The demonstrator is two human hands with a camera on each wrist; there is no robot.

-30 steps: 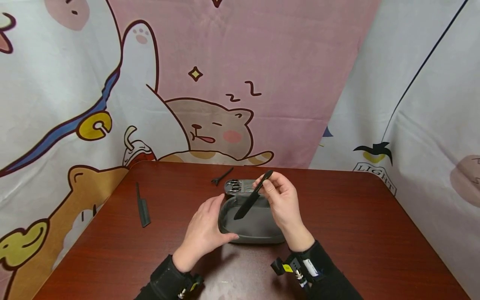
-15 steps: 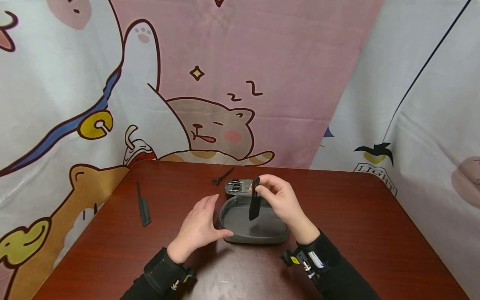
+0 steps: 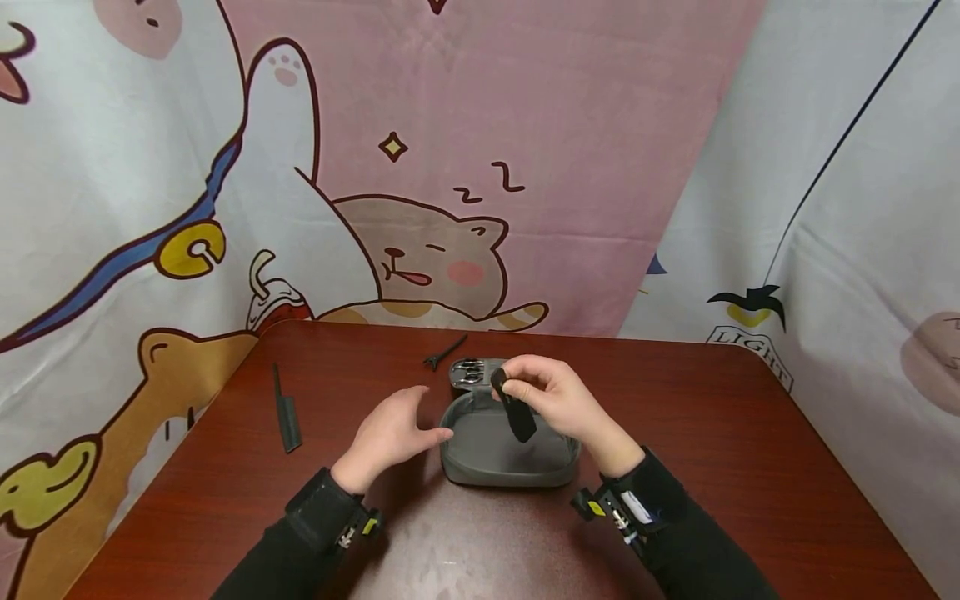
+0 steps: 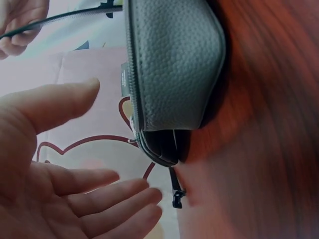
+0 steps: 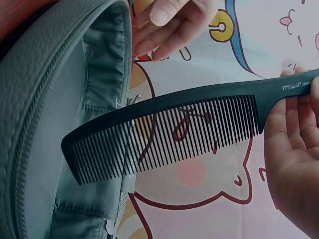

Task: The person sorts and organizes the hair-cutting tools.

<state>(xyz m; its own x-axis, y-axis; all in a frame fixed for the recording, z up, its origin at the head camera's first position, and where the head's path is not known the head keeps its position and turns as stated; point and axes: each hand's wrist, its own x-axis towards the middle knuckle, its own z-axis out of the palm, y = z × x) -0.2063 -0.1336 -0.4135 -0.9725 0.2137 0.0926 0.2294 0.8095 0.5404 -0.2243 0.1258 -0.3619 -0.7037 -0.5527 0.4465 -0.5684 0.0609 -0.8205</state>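
My right hand (image 3: 555,396) pinches a black comb (image 5: 164,103) by its handle. The comb's toothed end hangs over the open grey zippered case (image 3: 510,478), tilted downward. In the right wrist view its teeth span the case's opening. To the left of the case is my left hand (image 3: 388,437), its fingers relaxed and holding nothing; the left wrist view shows them apart from the case's leathery side (image 4: 179,64). Several shiny metal tools (image 3: 470,372) sit in the case's far half, partly hidden by my right hand.
A second dark comb with a thin tail (image 3: 288,421) lies on the table (image 3: 720,467) to the left. Behind the case lies a small black hair clip (image 3: 442,353). A cartoon-printed cloth (image 3: 585,167) hangs beyond the table's far edge.
My left hand has moved back and leftward, away from the case's rim. My right hand has lowered slightly and turned the comb, whose toothed end has swung from left to right over the case.
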